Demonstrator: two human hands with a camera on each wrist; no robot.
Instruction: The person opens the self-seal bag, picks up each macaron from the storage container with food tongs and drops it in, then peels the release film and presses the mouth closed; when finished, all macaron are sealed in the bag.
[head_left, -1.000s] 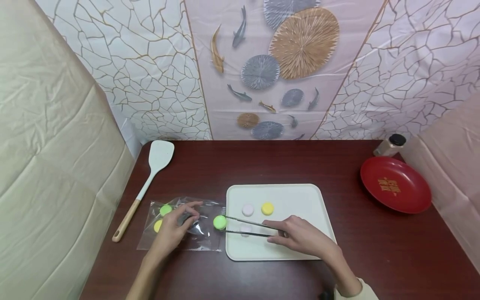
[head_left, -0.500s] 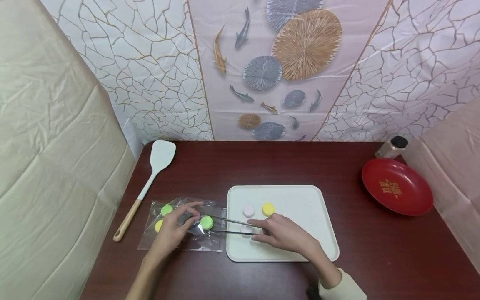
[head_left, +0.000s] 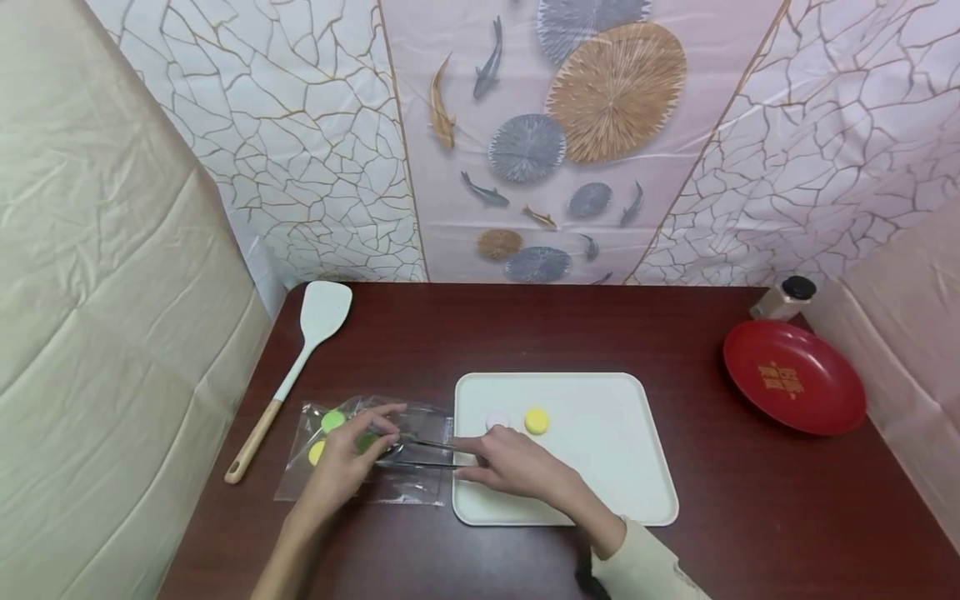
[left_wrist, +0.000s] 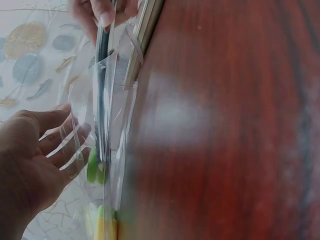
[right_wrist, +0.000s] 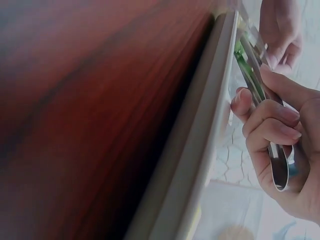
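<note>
My left hand (head_left: 347, 454) pinches the upper layer of a clear plastic bag (head_left: 420, 490) and holds its mouth raised. Metal tongs (right_wrist: 279, 172) are gripped in my right hand (head_left: 517, 468), over the left edge of a white tray (head_left: 607, 442). Their arms reach into the bag, with a green macaron (left_wrist: 92, 167) between the tips, partly hidden behind my left fingers in the head view. Deeper in the bag lie another green macaron (head_left: 332, 420) and a yellow macaron (head_left: 317, 452). On the tray are a yellow macaron (head_left: 536, 420) and a pale lilac macaron (head_left: 497, 422).
A white spatula (head_left: 306, 354) with a wooden handle lies left of the bag. Toward the right back stand a red plate (head_left: 795, 375) and a small black-lidded jar (head_left: 783, 297). Fabric walls enclose the dark wooden table (head_left: 420, 333) at the back and sides.
My right hand has moved left, carrying the green macaron in the tongs from the bag's mouth to inside it. The hand now covers a second lilac macaron. My left hand has stayed in place.
</note>
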